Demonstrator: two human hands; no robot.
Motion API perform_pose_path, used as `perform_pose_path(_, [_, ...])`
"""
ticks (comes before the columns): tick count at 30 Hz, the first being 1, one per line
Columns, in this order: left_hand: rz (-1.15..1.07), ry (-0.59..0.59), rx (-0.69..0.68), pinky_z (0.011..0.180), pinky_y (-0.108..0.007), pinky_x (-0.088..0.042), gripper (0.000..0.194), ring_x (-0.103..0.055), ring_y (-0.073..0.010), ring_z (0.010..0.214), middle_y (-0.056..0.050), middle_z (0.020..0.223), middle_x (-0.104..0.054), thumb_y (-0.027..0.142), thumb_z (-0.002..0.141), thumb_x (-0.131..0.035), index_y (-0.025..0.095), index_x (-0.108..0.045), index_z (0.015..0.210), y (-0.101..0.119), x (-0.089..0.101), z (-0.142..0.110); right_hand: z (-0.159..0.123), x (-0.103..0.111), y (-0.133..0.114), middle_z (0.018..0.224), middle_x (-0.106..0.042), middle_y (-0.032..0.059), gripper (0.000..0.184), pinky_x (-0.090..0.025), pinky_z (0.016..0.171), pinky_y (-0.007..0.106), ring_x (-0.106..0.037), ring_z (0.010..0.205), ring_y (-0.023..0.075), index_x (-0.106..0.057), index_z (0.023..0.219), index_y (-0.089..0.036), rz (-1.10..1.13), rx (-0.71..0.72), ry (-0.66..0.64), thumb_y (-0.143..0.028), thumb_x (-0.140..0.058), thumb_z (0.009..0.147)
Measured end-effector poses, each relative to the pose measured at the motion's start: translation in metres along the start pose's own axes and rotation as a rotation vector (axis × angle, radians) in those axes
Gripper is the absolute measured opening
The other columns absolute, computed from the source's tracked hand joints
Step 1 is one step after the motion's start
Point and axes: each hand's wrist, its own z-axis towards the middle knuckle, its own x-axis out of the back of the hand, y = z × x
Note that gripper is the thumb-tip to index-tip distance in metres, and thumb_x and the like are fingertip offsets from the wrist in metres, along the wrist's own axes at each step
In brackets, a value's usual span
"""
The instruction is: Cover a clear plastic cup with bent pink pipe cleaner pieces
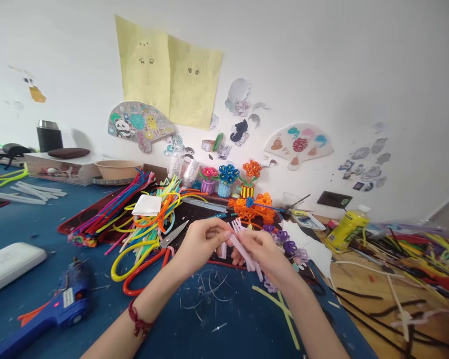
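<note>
My left hand (pixel 200 247) and my right hand (pixel 264 254) meet above the blue work mat (pixel 224 319), both pinching a pale pink pipe-cleaner piece (pixel 243 252) bent into several narrow loops. Its far end is partly hidden by my fingers. Left of my left hand lie red-handled scissors (pixel 165 244), apart from it. Purple pipe-cleaner flowers (pixel 286 247) lie just beyond my right hand, and an orange pipe-cleaner cluster (pixel 252 209) lies farther back.
A heap of multicoloured pipe cleaners (pixel 142 224) fills the back left of the mat. A blue glue gun (pixel 56 304) and a white power bank (pixel 9 267) lie at the left. A yellow bottle (pixel 347 232) and tangled stems (pixel 407 249) crowd the wooden table at right.
</note>
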Motion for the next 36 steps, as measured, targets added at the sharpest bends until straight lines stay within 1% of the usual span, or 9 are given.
perform_pose_path(3, [0.092,0.001,-0.027,0.046,-0.018,-0.042,0.019,-0.052,-0.0076,0.047,-0.002,0.065,-0.064,0.029,0.081,-0.061,0.011,-0.066,0.083,-0.001,0.000,0.000,-0.001,-0.002,0.002,0.060,-0.066,0.0034,0.038,-0.045,0.046,0.021,-0.063,0.049,0.0132,-0.069,0.076,-0.013,-0.106,-0.033,-0.094,-0.051,-0.069,0.077])
perform_pose_path(9, [0.291,0.010,-0.045,0.052,-0.020,-0.045,0.017,-0.055,-0.0101,0.051,-0.003,0.069,-0.067,0.028,0.082,-0.059,0.013,-0.067,0.083,-0.003,0.003,0.001,0.001,0.000,0.003,0.055,-0.062,0.0006,0.039,-0.042,0.043,0.021,-0.059,0.044,0.0120,-0.069,0.077,-0.013,-0.191,0.019,-0.058,-0.052,-0.066,0.078])
perform_pose_path(14, [0.467,0.002,-0.096,0.053,-0.020,-0.041,0.019,-0.055,-0.0108,0.055,-0.002,0.069,-0.068,0.029,0.083,-0.058,0.015,-0.069,0.078,-0.004,0.003,0.002,0.000,0.002,0.002,0.052,-0.059,-0.0003,0.041,-0.034,0.037,0.019,-0.054,0.040,0.0100,-0.069,0.077,-0.013,-0.331,0.043,-0.033,-0.054,-0.063,0.079])
perform_pose_path(20, [0.715,-0.007,-0.177,0.053,-0.020,-0.034,0.021,-0.048,-0.0085,0.051,0.001,0.062,-0.064,0.022,0.086,-0.052,0.016,-0.069,0.076,-0.006,0.003,0.001,0.002,0.003,0.005,0.050,-0.055,-0.0018,0.041,-0.036,0.037,0.020,-0.050,0.038,0.0096,-0.068,0.076,-0.015,-0.445,0.075,-0.006,-0.053,-0.057,0.083])
perform_pose_path(25, [0.965,0.035,-0.341,0.054,-0.022,-0.031,0.022,-0.049,-0.0098,0.054,0.001,0.061,-0.060,0.016,0.087,-0.049,0.015,-0.065,0.071,-0.012,0.001,-0.003,0.000,-0.004,0.007,0.050,-0.052,-0.0017,0.041,-0.035,0.038,0.019,-0.050,0.039,0.0094,-0.058,0.060,-0.017,-0.563,0.140,0.047,-0.046,-0.052,0.088])
perform_pose_path(29, [1.220,0.084,-0.547,0.052,-0.026,-0.030,0.028,-0.050,-0.0134,0.056,-0.003,0.064,-0.058,0.012,0.089,-0.042,0.013,-0.060,0.068,-0.017,-0.005,-0.008,-0.001,-0.011,0.010,0.049,-0.051,-0.0021,0.040,-0.035,0.041,0.021,-0.048,0.039,0.0094,-0.056,0.059,-0.017,-0.607,0.208,0.106,-0.042,-0.050,0.090])
perform_pose_path(31, [1.296,0.077,-0.601,0.051,-0.027,-0.030,0.031,-0.050,-0.0149,0.055,-0.005,0.064,-0.059,0.011,0.090,-0.039,0.013,-0.060,0.068,-0.018,-0.008,-0.010,-0.001,-0.013,0.011,0.048,-0.049,-0.0026,0.040,-0.034,0.042,0.021,-0.048,0.039,0.0093,-0.054,0.058,-0.017,-0.605,0.232,0.128,-0.042,-0.052,0.089])
perform_pose_path(33, [1.227,0.102,-0.546,0.052,-0.026,-0.033,0.030,-0.053,-0.0152,0.057,-0.005,0.066,-0.061,0.014,0.091,-0.040,0.013,-0.062,0.070,-0.016,-0.008,-0.009,0.000,-0.013,0.010,0.048,-0.048,-0.0027,0.041,-0.034,0.041,0.021,-0.047,0.039,0.0093,-0.054,0.058,-0.017,-0.570,0.223,0.135,-0.043,-0.053,0.089])
perform_pose_path(36, [0.814,0.112,-0.293,0.056,-0.023,-0.039,0.025,-0.056,-0.0123,0.058,-0.004,0.069,-0.066,0.021,0.090,-0.047,0.015,-0.066,0.076,-0.011,-0.004,-0.004,0.000,-0.009,0.008,0.050,-0.050,-0.0024,0.039,-0.033,0.038,0.020,-0.048,0.039,0.0095,-0.059,0.065,-0.016,-0.487,0.193,0.121,-0.046,-0.053,0.088])
